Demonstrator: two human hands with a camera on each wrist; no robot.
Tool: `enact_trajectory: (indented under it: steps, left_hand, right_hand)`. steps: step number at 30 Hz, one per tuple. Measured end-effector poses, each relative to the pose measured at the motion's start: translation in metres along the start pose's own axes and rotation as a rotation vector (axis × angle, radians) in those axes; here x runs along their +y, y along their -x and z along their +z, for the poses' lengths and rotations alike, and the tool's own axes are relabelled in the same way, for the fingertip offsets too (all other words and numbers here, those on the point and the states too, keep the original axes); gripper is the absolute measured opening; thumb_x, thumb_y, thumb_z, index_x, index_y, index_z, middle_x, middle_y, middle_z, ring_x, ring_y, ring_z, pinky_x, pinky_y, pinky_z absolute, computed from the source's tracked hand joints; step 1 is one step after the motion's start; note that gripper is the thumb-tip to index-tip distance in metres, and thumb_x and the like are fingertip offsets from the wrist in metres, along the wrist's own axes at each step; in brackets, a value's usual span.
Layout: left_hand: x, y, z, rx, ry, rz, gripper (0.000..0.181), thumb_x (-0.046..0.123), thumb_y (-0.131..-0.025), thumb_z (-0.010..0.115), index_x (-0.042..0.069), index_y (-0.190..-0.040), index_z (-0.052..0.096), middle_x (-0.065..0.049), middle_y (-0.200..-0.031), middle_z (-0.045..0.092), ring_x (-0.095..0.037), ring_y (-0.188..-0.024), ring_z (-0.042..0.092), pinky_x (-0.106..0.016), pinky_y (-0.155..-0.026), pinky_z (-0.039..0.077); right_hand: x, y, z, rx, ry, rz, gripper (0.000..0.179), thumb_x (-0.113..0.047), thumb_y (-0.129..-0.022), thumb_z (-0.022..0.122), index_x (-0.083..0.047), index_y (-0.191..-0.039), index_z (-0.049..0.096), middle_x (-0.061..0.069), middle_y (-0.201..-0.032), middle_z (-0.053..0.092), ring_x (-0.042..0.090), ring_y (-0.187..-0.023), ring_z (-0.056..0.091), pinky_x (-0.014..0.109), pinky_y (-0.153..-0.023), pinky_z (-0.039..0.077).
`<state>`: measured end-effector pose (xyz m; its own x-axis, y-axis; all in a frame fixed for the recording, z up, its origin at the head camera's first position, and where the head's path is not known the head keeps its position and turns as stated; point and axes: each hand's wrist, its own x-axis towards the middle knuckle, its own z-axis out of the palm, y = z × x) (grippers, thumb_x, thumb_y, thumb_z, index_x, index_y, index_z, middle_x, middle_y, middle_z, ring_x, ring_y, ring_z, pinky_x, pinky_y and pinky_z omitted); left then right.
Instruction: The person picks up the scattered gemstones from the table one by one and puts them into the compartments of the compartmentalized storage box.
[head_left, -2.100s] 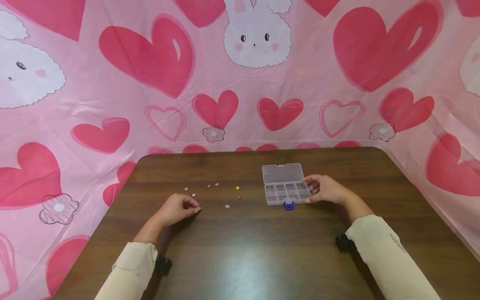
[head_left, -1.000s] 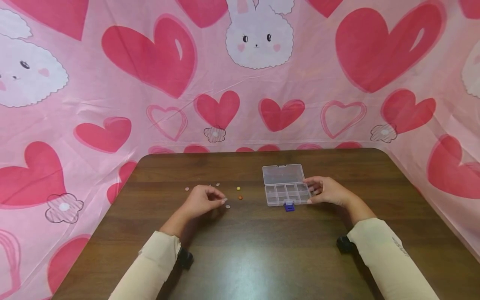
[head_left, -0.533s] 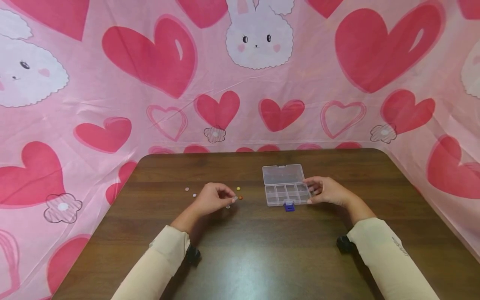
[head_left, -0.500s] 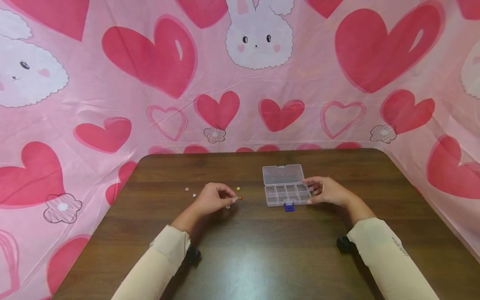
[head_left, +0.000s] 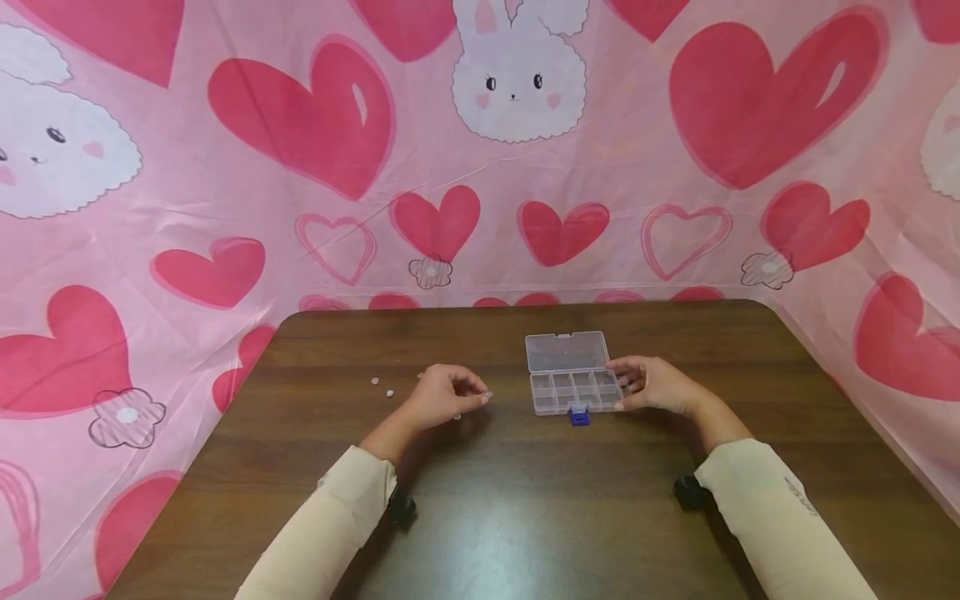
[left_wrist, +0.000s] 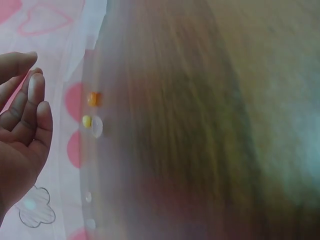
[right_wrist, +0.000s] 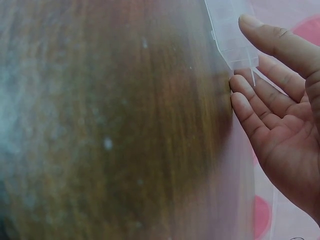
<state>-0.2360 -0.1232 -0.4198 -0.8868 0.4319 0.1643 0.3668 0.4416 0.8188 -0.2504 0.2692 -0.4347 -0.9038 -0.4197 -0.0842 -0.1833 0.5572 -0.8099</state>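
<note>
My left hand [head_left: 447,397] hovers over the table left of centre, thumb and forefinger pinched together at a small pale bead [head_left: 487,397]. In the left wrist view that bead is hidden. Near this hand lie an orange bead [left_wrist: 92,99], a yellow bead [left_wrist: 87,121] and a clear oval bead [left_wrist: 97,127]. A clear plastic compartment box [head_left: 564,401] stands with its lid [head_left: 566,352] folded back and a blue latch [head_left: 579,417] at the front. My right hand [head_left: 660,386] grips the box's right end between thumb and fingers.
Further left on the wooden table [head_left: 510,500] lie a pinkish bead [head_left: 375,381] and a white bead [head_left: 390,392]. Another small bead [head_left: 420,375] shows just behind the left hand. A pink heart-patterned cloth [head_left: 562,167] hangs behind the table.
My left hand has moved right from the left-hand beads, passing over the others and now covering the orange and yellow ones in the head view. The right hand and box stay put.
</note>
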Motion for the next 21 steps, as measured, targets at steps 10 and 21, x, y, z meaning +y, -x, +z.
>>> enact_trajectory:
  steps: [10, 21]
  left_hand:
    - [0.007, -0.01, 0.009, 0.0, -0.024, 0.022, 0.005, 0.013, -0.081, 0.08, 0.011, -0.084, 0.076, 0.004, -0.074, 0.067, -0.012, -0.063, 0.052, -0.026, -0.051, 0.045]
    - [0.011, -0.025, 0.023, -0.027, -0.057, 0.084, 0.005, 0.012, -0.081, 0.08, 0.01, -0.083, 0.076, 0.006, -0.072, 0.068, -0.007, -0.061, 0.053, -0.023, -0.055, 0.044]
  right_hand:
    - [0.002, 0.0, -0.001, -0.011, -0.008, -0.003, 0.073, -0.016, -0.075, 0.086, 0.006, -0.135, 0.05, 0.02, -0.114, 0.062, 0.029, -0.097, 0.06, 0.036, -0.083, 0.052]
    - [0.001, 0.0, -0.001, -0.012, -0.021, -0.003, 0.073, -0.015, -0.075, 0.086, 0.006, -0.135, 0.05, 0.021, -0.114, 0.062, 0.029, -0.097, 0.061, 0.036, -0.082, 0.053]
